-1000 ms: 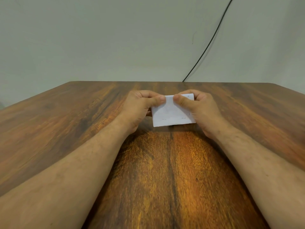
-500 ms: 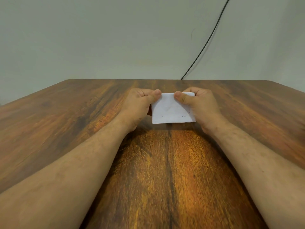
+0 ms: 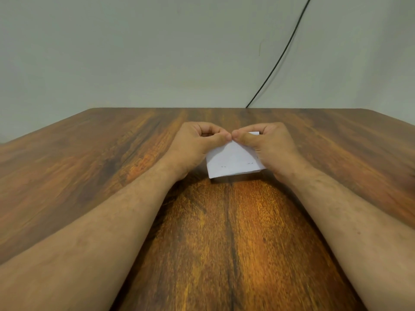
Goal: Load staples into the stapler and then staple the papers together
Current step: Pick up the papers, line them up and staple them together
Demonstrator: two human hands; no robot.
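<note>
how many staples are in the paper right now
2. Both sit near the lower edge of the small white paper stack: one staple at lower left, one at lower right. Hands may hide others.

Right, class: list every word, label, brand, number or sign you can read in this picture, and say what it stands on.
None can be read.
Papers, held by the left hand and the right hand: no print, only two small dark marks, probably staples.
Table, wall, cable: no text.
</note>
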